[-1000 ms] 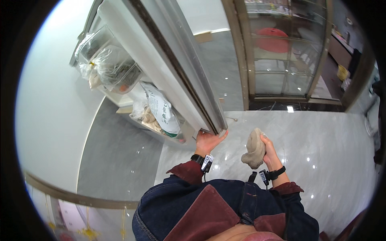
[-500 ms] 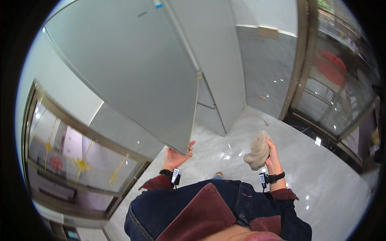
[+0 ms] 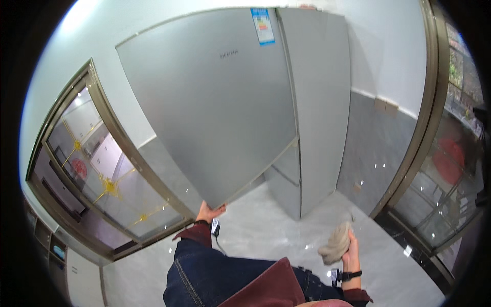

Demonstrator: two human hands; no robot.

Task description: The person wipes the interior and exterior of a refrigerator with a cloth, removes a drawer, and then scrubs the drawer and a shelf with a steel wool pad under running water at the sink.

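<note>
Nearest to me: one jacket, dark blue with dark red collar and cuffs. Two wristbands, black, one per wrist, each with one small device beside it.

My two bare hands are in view. The right hand has its fingers closed on one cloth — greyish beige, bunched, held up in front of me over the floor. My left hand is touching the bottom corner of one large silver-grey door. Some of its fingers are hidden there, so I cannot tell whether they are closed on the edge or only resting against it.

That door is the upper one of a single refrigerator and stands swung out from the body. It bears one label, blue, white and yellow (near its top edge). Below it, one lower front panel is partly in view.

Farther off, two brown-framed glazed partitions stand, one on each side. The left partition carries three gold ornaments; one white cabinet stands just beside it. Through the right partition one round red object shows, blurred. On the back wall — white above, grey below — two small brown pieces sit side by side.
</note>
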